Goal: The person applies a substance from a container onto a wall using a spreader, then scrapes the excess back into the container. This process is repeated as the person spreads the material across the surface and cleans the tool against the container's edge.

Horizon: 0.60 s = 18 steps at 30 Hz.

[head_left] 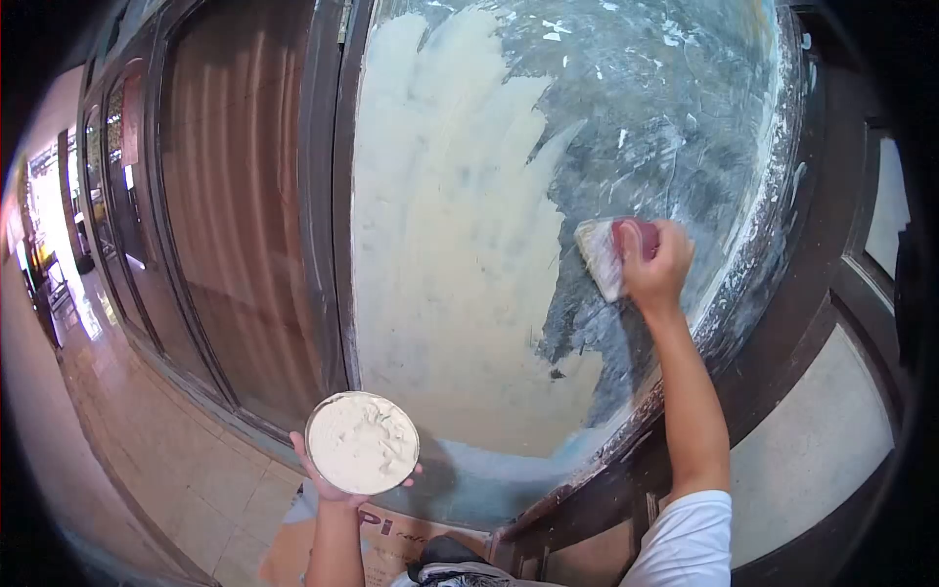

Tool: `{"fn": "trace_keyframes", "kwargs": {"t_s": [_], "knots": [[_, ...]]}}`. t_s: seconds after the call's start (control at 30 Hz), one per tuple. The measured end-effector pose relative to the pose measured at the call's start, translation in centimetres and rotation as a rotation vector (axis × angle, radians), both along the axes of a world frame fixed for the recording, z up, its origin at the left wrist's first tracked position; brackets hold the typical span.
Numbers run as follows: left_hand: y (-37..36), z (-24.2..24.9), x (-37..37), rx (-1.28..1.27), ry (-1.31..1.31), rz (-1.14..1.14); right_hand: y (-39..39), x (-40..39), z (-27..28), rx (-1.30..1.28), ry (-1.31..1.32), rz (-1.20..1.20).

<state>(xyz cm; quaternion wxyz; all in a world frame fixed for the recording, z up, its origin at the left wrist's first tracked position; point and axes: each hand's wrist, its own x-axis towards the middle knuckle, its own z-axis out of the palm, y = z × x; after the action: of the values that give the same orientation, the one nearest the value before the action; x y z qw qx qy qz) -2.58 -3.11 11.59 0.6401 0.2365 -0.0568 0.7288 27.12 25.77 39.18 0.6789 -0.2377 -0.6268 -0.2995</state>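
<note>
Scraper (603, 258) juts leftward from right hand (660, 269); bowl (362, 443) sits in left hand (328, 492).

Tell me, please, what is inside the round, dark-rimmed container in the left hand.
Cream-coloured paste with an uneven surface shows inside the container; its bottom is hidden beneath.

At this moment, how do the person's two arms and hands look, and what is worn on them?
The right hand is bare, with no glove, watch or bracelet to see. On the right arm, a plain white sleeve ends well above the wrist. The left hand, partly hidden, shows no glove, and the left forearm is bare as far as the picture shows.
</note>
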Motion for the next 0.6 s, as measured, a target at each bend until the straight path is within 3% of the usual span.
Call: {"fn": "trace_keyframes", "kwargs": {"t_s": [0.07, 0.1, 0.17, 0.2, 0.27, 0.37, 0.4, 0.43, 0.5, 0.57, 0.6], "knots": [[-0.8, 1.2, 0.6, -0.017, -0.015, 0.021, -1.6, 0.5, -2.8, -0.107, -0.559, -0.024], [-1.0, 1.5, 1.0, -0.036, -0.041, 0.040, -1.7, 0.5, -4.8, -0.101, -0.562, -0.026], [-0.9, 0.6, 1.0, 0.000, -0.109, 0.013, -1.0, 0.1, -8.4, 0.019, -0.926, -0.015], [-0.8, 0.2, 0.7, 0.013, -0.095, 0.007, -1.2, -0.2, -7.6, 0.018, -0.925, -0.011], [-1.2, 0.8, 1.0, -0.005, -0.100, 0.004, -1.5, -0.8, -4.6, -0.121, -0.419, -0.061], [-1.4, 0.4, 0.9, -0.032, -0.081, 0.002, -1.2, -0.9, -3.9, -0.024, -0.239, 0.050], [-1.4, 0.5, 1.1, -0.008, -0.093, -0.009, -2.3, -0.6, -4.9, -0.133, -0.519, 0.031], [-1.6, 0.6, 1.0, -0.005, -0.091, -0.008, -2.3, -0.4, -6.5, -0.130, -0.517, 0.031], [-2.0, 0.5, 1.2, -0.003, -0.096, -0.035, -0.7, -0.5, -8.8, 0.039, -0.968, 0.014], [-1.9, -0.6, 0.5, 0.006, -0.050, -0.042, -0.7, -0.8, -4.8, 0.035, -0.872, -0.007], [-2.0, -0.9, 0.5, 0.011, -0.073, -0.048, -0.9, -0.9, -2.4, -0.010, -0.522, -0.019]]}}
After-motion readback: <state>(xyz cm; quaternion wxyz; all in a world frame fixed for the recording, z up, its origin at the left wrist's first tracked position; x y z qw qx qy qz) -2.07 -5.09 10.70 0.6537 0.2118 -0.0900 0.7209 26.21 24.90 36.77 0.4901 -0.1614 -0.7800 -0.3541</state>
